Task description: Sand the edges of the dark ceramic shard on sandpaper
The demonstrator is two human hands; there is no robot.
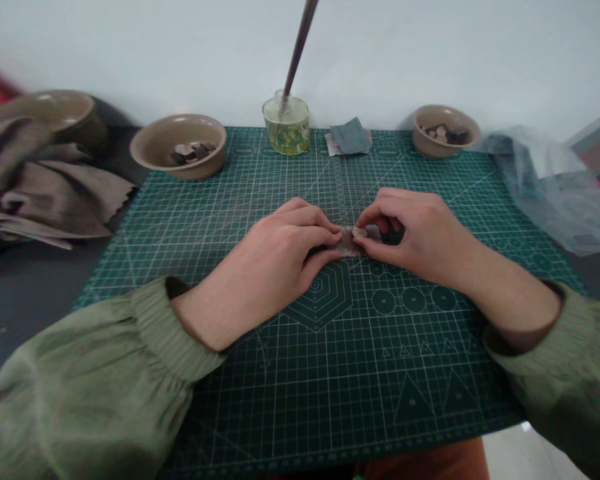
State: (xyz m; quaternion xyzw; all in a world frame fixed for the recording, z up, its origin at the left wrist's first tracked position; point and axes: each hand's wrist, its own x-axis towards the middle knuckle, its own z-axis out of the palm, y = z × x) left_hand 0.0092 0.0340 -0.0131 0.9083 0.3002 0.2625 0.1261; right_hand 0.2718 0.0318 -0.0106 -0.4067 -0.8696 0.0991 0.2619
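Over the middle of the green cutting mat (260, 413), my left hand (290, 247) presses thumb and fingertips onto the left end of a small brownish-grey strip that looks like sandpaper (349, 247). My right hand (415, 223) pinches a small pale, rounded, stone-like piece (360, 232) between thumb and index finger. That piece rests on or just above the strip; which of the two I cannot tell. Part of the strip lies hidden under my right fingers.
Bowls with small pale and dark pieces stand at back left (177, 170) and back right (440, 150). Between them are a glass cup with a stick (289, 130) and folded grey sheets (351, 137). Brown cloth (65, 193) lies left, a clear plastic bag (545, 187) right.
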